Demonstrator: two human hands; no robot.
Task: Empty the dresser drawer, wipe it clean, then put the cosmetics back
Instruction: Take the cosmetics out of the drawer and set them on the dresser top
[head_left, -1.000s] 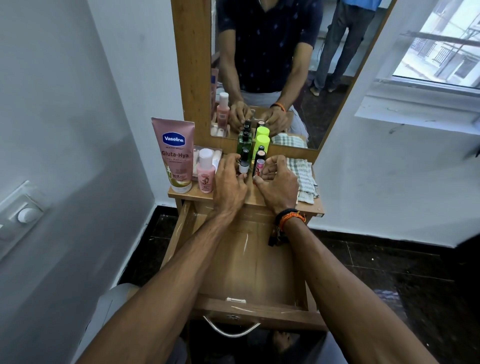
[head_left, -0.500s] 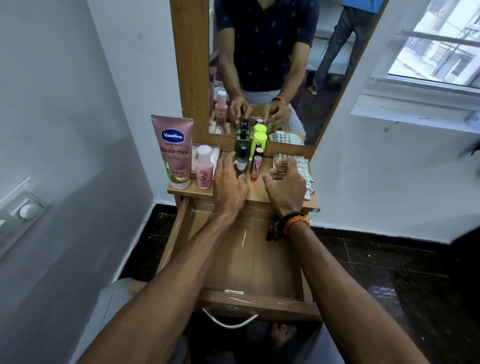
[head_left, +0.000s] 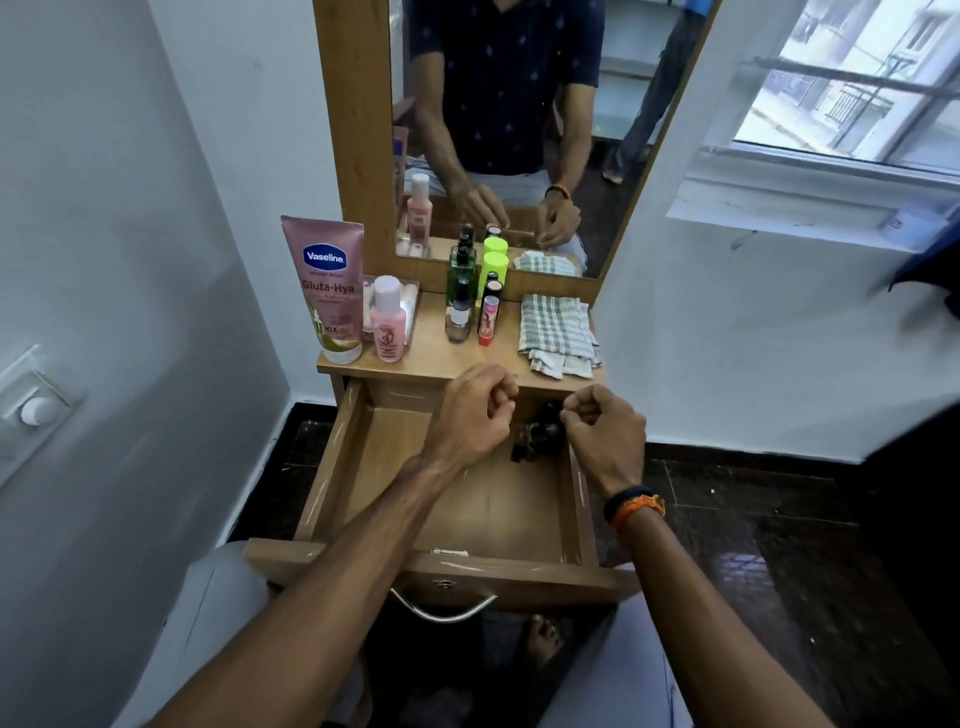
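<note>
We list one open wooden dresser drawer (head_left: 363, 467), pulled out below the wooden dresser top (head_left: 441, 358), with one curved metal handle (head_left: 441, 613) on its front.

In the drawer, far right corner: one small cluster of dark items (head_left: 540, 434); we cannot tell their count or kind.

On the dresser top, we count, left to right from the drawer's left side:
- one tall pink Vaseline tube (head_left: 327, 291), upright on its cap;
- one small pink bottle with white cap (head_left: 387, 325), just beside the tube;
- one clear plastic box (head_left: 410, 306) behind that bottle;
- one green glass bottle (head_left: 460, 275) and one clear glass bottle with black cap (head_left: 459, 319) before it;
- one lime-green bottle (head_left: 494, 270), one dark stick (head_left: 492, 289) and one pink lip-balm stick (head_left: 488, 322) before it;
- one folded green-and-white checked cloth (head_left: 556, 332), above the drawer's right side.

Two hands hover over the drawer's far end. Left hand (head_left: 475, 415): fingers curled, nothing visibly held. Right hand (head_left: 605, 431): fingers curled; we cannot tell whether it holds anything. One black and one orange wristband (head_left: 635, 506) on the right wrist.
</note>
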